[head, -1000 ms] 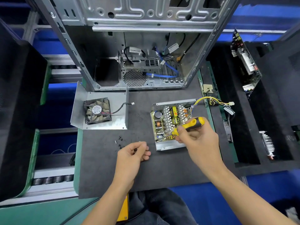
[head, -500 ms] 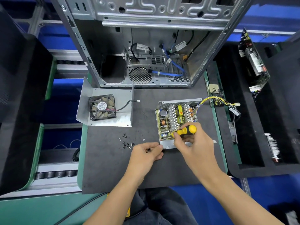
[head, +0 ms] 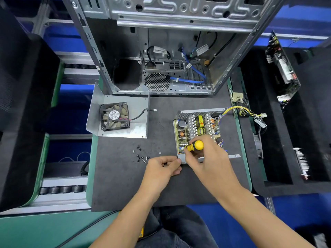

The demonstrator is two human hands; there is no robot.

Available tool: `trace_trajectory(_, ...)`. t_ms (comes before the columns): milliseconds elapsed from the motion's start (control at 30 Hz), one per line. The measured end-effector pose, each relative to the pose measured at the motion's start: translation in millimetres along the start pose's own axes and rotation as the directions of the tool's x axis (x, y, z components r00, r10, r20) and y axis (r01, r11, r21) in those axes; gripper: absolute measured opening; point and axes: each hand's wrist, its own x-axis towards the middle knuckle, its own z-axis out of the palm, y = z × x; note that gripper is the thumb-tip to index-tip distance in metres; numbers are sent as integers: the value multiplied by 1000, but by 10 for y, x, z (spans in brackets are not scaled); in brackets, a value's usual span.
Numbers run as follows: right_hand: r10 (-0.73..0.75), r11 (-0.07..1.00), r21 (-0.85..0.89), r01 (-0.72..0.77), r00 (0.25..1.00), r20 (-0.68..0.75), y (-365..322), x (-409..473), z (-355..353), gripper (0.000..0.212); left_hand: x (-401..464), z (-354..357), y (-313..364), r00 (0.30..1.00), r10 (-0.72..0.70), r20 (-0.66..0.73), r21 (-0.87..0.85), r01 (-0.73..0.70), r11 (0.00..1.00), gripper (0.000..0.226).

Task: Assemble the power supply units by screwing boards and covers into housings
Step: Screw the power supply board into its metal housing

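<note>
Right hand (head: 208, 161) grips the yellow-and-black screwdriver (head: 195, 146), fingers curled round the handle, tip directed at the near-left corner of the circuit board (head: 196, 130). Left hand (head: 161, 169) lies on the black mat (head: 121, 176) just left of that corner, fingers curled, pinching a small dark screw (head: 165, 164) against the thumb.

Housing (head: 180, 157), an open metal tray at the right of the mat, contains the circuit board: heat sinks, yellow transformers, one dark capacitor. A yellow and black wire bundle (head: 240, 111) exits its far-right corner. Cover (head: 121, 130), a bent metal sheet at the mat's left, carries a black fan (head: 114, 116) with its lead trailing right. Loose screws (head: 140, 156) lie between cover and left hand. Computer chassis (head: 170, 51) stands open behind, blue cables inside.
</note>
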Motion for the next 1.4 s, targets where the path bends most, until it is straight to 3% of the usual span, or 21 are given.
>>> trace_trajectory(167, -40, 973, -222, 57, 996, 80, -156, 133, -108, 37, -6, 11, 21, 1000, 8, -6, 14, -7, 1000, 17)
trace_trajectory(267, -96, 941, -311, 131, 987, 128, -234, 172, -174, 19, -12, 18, 21, 1000, 12, -2, 18, -12, 1000, 18)
trace_trajectory(367, -160, 921, -317, 226, 962, 222, -296, 197, -244, 13, -15, 17, 8, 1000, 16, 19, 23, -16, 1000, 18)
trace_trajectory(433, -168, 858, -428, 283, 943, 286, -319, 216, -283, 8, -8, 26, 12, 1000, 6, -5, 6, -6, 1000, 15)
trace_trajectory(500, -100, 751, -597, 284, 941, 322, -325, 261, -316, 25, -1, 39, 17, 999, -9, -34, -9, 9, 1000, 10)
trace_trajectory(567, -6, 683, -678, 272, 930, 367, -347, 313, -340, 20, -1, 47, 16, 999, -16, -44, -15, 15, 1000, 7)
trace_trajectory(633, 41, 711, -643, 284, 896, 442, -321, 334, -363, 21, -7, 48, 18, 999, -18, -49, -23, 16, 1000, 7)
trace_trajectory(733, 16, 667, -637, 388, 847, 532, -366, 360, -346, 42, -19, 50, 28, 998, -18, -59, -33, 16, 999, 9)
trace_trajectory(867, 104, 596, -698, 396, 824, 556, -507, 437, -316, 20, -41, 67, 41, 997, -13, -77, -37, 10, 999, 11)
trace_trajectory(1033, 54, 612, -652, 447, 799, 599, -527, 452, -335, 36, -66, 95, 38, 998, -11, -67, -39, 8, 999, 13)
trace_trajectory(1133, 94, 580, -694, 426, 812, 577, -562, 463, -312, 12, -67, 117, 30, 997, -18, -70, -33, 16, 999, 12)
trace_trajectory(1300, 76, 668, -627, 400, 802, 592, -465, 442, -356, 35, -68, 115, 14, 997, -25, -71, -40, 22, 999, 10)
trace_trajectory(1400, 91, 595, -689, 413, 818, 568, -488, 431, -357, 21, -65, 165, -12, 997, -33, -64, -43, 30, 999, 10)
